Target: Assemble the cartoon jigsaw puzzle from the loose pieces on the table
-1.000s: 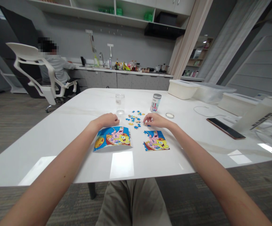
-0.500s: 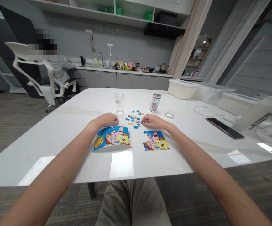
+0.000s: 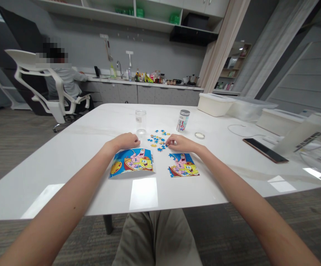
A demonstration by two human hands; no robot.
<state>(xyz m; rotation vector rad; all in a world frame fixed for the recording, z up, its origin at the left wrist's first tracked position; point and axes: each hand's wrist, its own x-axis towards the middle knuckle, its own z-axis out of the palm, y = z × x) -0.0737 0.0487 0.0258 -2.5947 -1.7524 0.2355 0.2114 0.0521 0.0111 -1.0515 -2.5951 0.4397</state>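
The left hand (image 3: 129,140) rests on the surface (image 3: 74,140), curled up almost like a fist. I see nothing in it, but I can't tell if something is tucked inside. The right hand (image 3: 176,142) has bent fingers with the tips close together. A bit of blue shows at the tips, but I can't tell if they pinch it or just touch it.

The loose pieces (image 3: 156,140) lie between the hands. The joined part (image 3: 186,166) is nearer the body, just below the right hand. The picture (image 3: 135,160) is just below the left hand and bends up a little. A clear jar (image 3: 141,123) stands past the left hand, and a can (image 3: 183,121) stands past the right one.

The pieces look light, thin and stiff, and may slide easily. Pinch one by its edges; the little knobs could bend. The joined part might break apart if lifted by one corner, so hold it flat from both sides.
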